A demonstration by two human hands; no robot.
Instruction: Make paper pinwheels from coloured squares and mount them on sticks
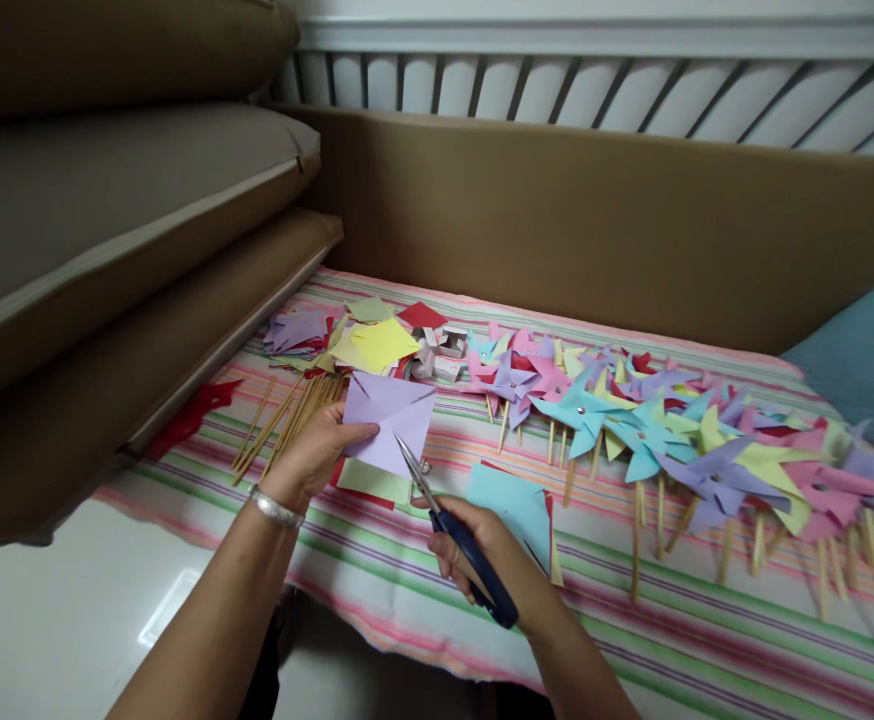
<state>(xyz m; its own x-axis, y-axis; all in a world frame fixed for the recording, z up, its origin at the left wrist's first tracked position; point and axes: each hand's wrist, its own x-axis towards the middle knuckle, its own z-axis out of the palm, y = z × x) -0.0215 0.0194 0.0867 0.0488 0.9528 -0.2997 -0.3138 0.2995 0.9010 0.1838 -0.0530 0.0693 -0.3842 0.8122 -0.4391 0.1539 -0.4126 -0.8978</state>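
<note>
My left hand [317, 452] grips a square of purple paper [388, 420] by its left edge, thumb on top. Diagonal lines run in from the paper's corners. My right hand [474, 545] is closed around the dark blue handles of a pair of scissors [474, 565]. The scissors' blade tips meet the paper's lower right part; whether they are cutting or only overlapping it I cannot tell. Under the purple square lie green paper [374, 480] and red paper. Close to my right hand rests a stack topped by a light blue square [510, 505].
Many finished paper pinwheels [647, 430] on wooden sticks spread over the right side of the striped cloth [437, 640]. Loose wooden sticks [287, 425] and piles of coloured paper [377, 345] lie behind my left hand. Stacked brown cushions [182, 260] rise at the left.
</note>
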